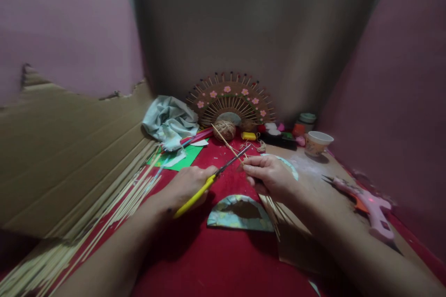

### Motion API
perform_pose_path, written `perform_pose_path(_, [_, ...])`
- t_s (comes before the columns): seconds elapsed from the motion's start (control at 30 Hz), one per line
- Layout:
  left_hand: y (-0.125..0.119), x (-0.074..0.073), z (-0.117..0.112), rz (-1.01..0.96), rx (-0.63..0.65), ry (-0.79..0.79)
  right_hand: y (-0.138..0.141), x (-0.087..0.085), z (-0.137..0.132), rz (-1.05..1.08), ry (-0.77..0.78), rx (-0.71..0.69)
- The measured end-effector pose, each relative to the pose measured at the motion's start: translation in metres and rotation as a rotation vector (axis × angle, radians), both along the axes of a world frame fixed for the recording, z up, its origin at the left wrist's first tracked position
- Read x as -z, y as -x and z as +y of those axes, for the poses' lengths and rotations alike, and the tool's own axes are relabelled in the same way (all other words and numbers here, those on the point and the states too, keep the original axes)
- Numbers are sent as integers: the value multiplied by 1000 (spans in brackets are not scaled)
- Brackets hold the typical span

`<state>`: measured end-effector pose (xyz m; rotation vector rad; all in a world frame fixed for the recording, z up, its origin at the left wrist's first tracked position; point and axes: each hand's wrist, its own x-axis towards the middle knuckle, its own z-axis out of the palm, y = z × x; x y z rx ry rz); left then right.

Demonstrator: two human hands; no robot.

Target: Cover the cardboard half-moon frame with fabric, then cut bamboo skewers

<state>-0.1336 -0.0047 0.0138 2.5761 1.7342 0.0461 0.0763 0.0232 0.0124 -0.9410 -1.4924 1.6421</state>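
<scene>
My left hand (193,185) is closed around the yellow handles of a pair of scissors (192,202). The scissor blades point up and to the right and cross a thin wooden stick (223,138). My right hand (266,174) pinches that stick near its lower end; whether the blades have bitten into it I cannot tell. Below the hands lies a half-round, cloth-covered piece (228,221) with a brown middle. More thin sticks (273,213) lie under my right wrist, on the edge of a brown board (296,236).
A flowered stick fan (219,87) leans at the back, behind a twine ball (226,131). To the left are crumpled cloth (169,118), green paper (190,157) and many long sticks (118,211). On the right stand a cup (318,144) and a pink glue gun (374,206).
</scene>
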Motion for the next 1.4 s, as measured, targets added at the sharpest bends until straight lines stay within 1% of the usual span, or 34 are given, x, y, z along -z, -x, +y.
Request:
perform_pose_path(0.07, [0,1,0,15,-12,0,2,0,-3,-91,-78,52])
perform_pose_path(0.1, [-1,1,0,28,-17,7,4,1,-4,-143,-143,86])
perform_pose_path(0.27, [-5,-3,-2,75,-49,34,8,7,-9,-394,-624,307])
perform_pose_path(0.33, [-5,-3,-2,45,-45,38,8,7,-11,-440,-720,327])
perform_pose_path(0.37, [-5,-2,-2,10,-32,39,8,6,-12,-438,-722,316])
perform_pose_path(0.47, [-2,3,0,-163,39,29,7,1,-12,-346,-611,266])
perform_pose_path(0.53, [1,8,2,-286,101,22,6,-3,-11,-243,-459,222])
perform_pose_path(0.6, [2,12,4,-375,144,12,4,-5,-8,-130,-266,166])
perform_pose_path(0.67, [3,15,5,-424,169,-2,1,-4,-4,-21,-94,89])
perform_pose_path(0.7, [4,17,5,-435,178,-12,-1,-4,-3,28,-35,46])
perform_pose_path(0.8, [3,20,5,-418,193,-54,-5,-1,2,132,67,-79])
perform_pose_path(0.93, [0,18,3,-294,130,-135,-8,1,4,188,135,-178])
perform_pose_path(1.07, [-3,13,-1,-209,104,-97,-8,3,4,234,146,-217])
perform_pose_path(1.27, [-4,16,0,-201,99,-76,-10,4,5,219,138,-192])
perform_pose_path(1.4, [-3,17,1,-199,102,-48,-8,3,4,162,108,-135])
